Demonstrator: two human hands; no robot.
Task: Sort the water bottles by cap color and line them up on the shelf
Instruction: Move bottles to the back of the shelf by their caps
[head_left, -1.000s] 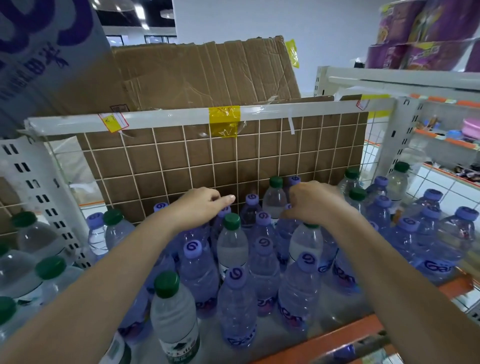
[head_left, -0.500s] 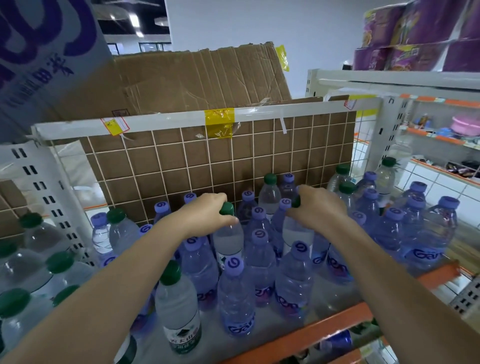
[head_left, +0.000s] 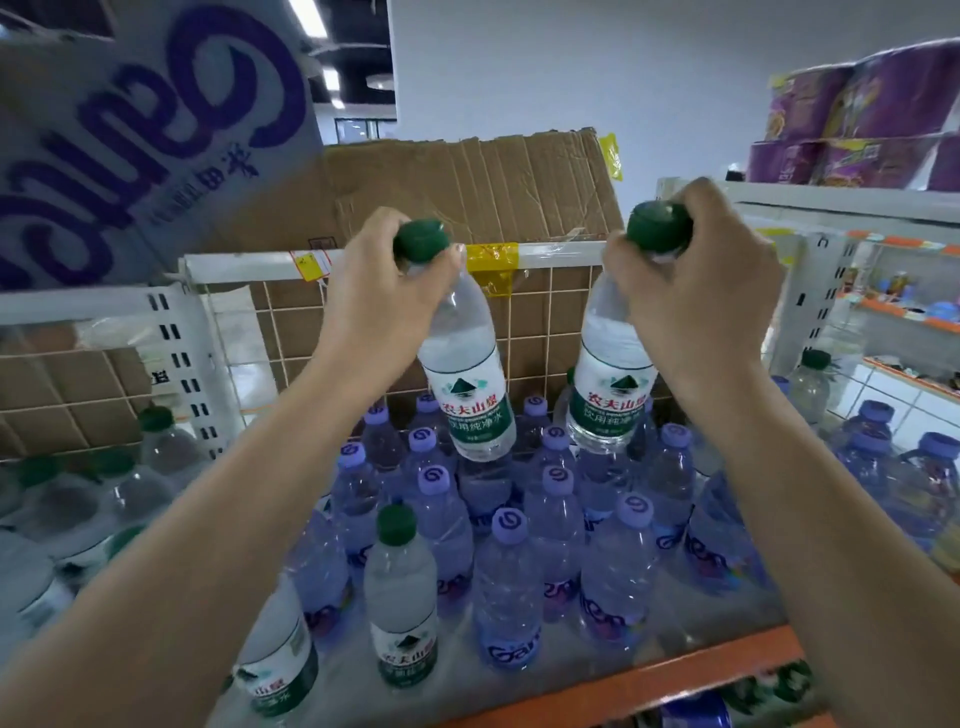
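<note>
Standing nearest on the shelf (head_left: 639, 675) is one green-capped bottle (head_left: 400, 597) among purple-capped bottles (head_left: 506, 577). Above them, the left hand (head_left: 384, 301) grips a green-capped bottle (head_left: 465, 364) by its neck, fingers curled round it, and the right hand (head_left: 696, 291) holds another (head_left: 608, 374) likewise, both bottles lifted clear before the wire grid (head_left: 540, 322) and cardboard (head_left: 467, 192).

2 green-capped bottles (head_left: 465, 364), clear with green-white labels; purple-capped bottles (head_left: 506, 577) tinted violet; orange shelf edge (head_left: 649, 680).
</note>
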